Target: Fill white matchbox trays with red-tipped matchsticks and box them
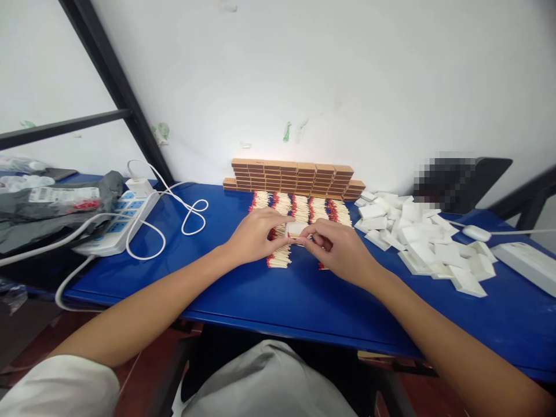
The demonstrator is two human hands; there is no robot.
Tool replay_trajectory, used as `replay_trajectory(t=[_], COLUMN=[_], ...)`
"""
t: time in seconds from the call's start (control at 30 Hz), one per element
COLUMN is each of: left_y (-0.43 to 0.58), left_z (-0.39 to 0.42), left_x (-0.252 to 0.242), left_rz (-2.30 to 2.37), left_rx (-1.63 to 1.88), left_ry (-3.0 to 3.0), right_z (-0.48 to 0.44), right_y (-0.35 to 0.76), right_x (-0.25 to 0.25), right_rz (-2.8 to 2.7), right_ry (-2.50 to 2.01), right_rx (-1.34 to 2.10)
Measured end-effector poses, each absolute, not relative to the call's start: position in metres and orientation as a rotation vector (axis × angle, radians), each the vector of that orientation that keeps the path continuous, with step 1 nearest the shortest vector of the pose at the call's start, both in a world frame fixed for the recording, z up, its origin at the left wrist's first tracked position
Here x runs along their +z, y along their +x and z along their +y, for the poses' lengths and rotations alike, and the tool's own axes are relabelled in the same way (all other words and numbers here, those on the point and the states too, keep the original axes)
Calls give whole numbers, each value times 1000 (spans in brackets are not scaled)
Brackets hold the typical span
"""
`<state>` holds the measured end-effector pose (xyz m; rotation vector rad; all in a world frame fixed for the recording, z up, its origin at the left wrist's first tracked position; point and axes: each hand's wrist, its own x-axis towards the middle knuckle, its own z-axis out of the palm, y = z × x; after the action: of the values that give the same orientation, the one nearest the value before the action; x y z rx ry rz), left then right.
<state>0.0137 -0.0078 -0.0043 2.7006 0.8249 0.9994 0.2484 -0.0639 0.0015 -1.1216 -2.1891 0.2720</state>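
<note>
Between my hands is a small white matchbox tray [296, 226] with matches in it. My left hand [259, 233] grips the tray's left side, thumb along the near edge and fingers behind. At the tray's right end, the fingers of my right hand [336, 246] are curled, thumb and index finger pinched together at its corner; whether they hold a match is too small to tell. Red-tipped matches [278, 260] lie in several rows under and behind my hands. Beyond them, matchbox sleeves [295, 176] with brown sides are stacked against the wall.
A heap of white trays [428, 237] lies to the right on the blue table [243, 295]. A white power strip [119, 223] with looping cables and grey plastic bags [56, 202] occupy the left. A dark tablet-like object [486, 182] leans at the back right, near a white block [527, 263].
</note>
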Motion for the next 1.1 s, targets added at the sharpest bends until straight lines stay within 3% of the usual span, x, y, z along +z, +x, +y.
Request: replay_trajectory(t=[0.23, 0.87, 1.1], left_y=[11, 12, 12], left_z=[-3, -4, -5], left_x=[-8, -7, -6], left_rz=[912, 894, 854], left_rx=[1020, 958, 950], left_ry=[2734, 2708, 2732], right_z=[-78, -81, -75], right_y=[230, 226, 243], right_x=[-11, -14, 0], right_rz=[-2370, -2566, -2350], right_ry=[-1088, -1067, -1114], right_rx=[468, 552, 514])
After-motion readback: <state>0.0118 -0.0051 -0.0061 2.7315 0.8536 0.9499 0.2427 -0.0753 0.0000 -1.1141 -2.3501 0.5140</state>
